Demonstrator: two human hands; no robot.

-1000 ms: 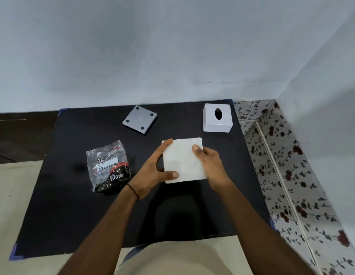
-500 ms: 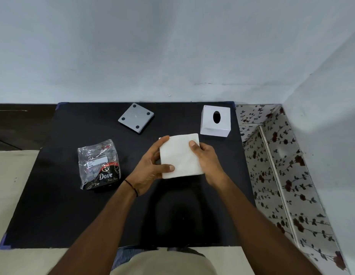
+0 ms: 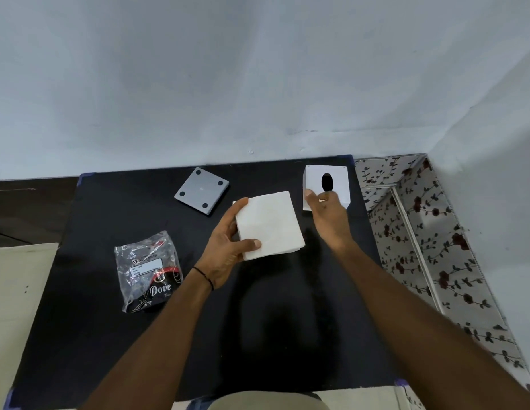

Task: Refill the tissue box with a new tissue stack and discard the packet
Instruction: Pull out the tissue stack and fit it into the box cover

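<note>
The left hand (image 3: 228,250) clamps the tissue stack (image 3: 269,224) above the black table (image 3: 80,321), thumb on top, fingers along its left edge. The right hand (image 3: 328,214), open and empty, reaches the white tissue box (image 3: 327,184). The stack looks light, soft and prone to fanning, so hold it by opposite edges.

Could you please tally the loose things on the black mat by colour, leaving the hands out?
White: 2, tissue stack and box
Grey: 1, base plate
Clear and black: 1, packet
Total: 4
</note>
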